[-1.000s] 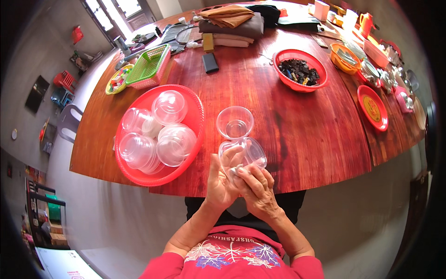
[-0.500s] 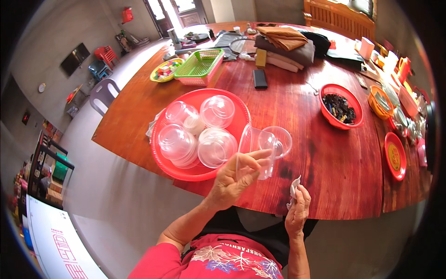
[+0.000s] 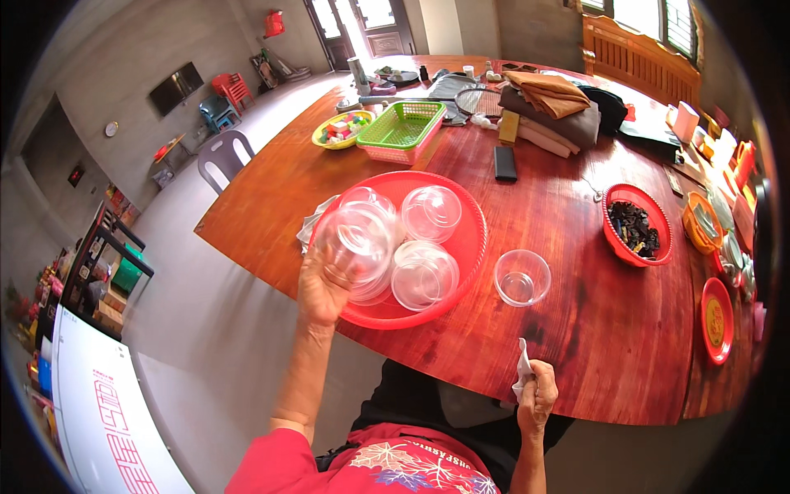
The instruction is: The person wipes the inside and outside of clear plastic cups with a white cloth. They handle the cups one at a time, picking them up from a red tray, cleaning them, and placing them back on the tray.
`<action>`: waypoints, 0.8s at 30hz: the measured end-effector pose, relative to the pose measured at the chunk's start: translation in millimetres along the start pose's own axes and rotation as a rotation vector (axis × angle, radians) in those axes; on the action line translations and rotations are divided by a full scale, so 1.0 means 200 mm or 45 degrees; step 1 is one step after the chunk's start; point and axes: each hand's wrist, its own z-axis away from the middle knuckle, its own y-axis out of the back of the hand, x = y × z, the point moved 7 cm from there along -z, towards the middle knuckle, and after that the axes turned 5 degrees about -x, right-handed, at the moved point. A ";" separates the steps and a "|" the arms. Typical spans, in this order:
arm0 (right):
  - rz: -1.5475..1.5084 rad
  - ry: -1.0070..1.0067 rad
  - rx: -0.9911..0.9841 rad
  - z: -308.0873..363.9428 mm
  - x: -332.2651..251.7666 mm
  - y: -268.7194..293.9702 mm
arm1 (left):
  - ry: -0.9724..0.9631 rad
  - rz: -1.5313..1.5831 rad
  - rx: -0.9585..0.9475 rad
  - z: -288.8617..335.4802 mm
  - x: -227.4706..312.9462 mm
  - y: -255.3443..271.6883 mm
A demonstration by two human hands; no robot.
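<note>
Over the left side of a round red plastic basket (image 3: 471, 222), my left hand (image 3: 321, 290) grips a clear plastic bowl (image 3: 360, 237). That bowl is right above the stacked ones, and whether it touches them I cannot tell. More clear bowls (image 3: 431, 212) sit in the basket, some of them in stacks (image 3: 425, 276). One single clear bowl (image 3: 522, 278) stands alone on the wooden table, right of the basket. My right hand (image 3: 536, 393), near the table's front edge, is closed around a crumpled white tissue or cloth (image 3: 522, 368).
Farther back stand a green basket (image 3: 403, 123) nested in a pink one and a yellow bowl of colourful pieces (image 3: 342, 130). A black box-like object (image 3: 504, 164) lies near folded cloths (image 3: 543, 111). At right are a red basket of dark pieces (image 3: 632, 226) and a red plate (image 3: 717, 321).
My left hand has moved left with the clear bowl, from in front of the lone bowl to over the red basket. The right hand still holds the white tissue or cloth. The view has shifted.
</note>
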 end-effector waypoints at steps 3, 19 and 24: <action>0.029 -0.013 -0.016 0.00 0.02 -0.03 | -0.030 0.019 0.008 -0.05 0.08 0.15; -0.051 -0.175 -0.095 0.02 0.08 -0.08 | -0.359 -1.116 0.491 -0.02 0.22 0.35; -0.097 -0.226 -0.084 0.03 0.14 -0.07 | -0.478 -1.895 0.590 0.03 0.23 0.28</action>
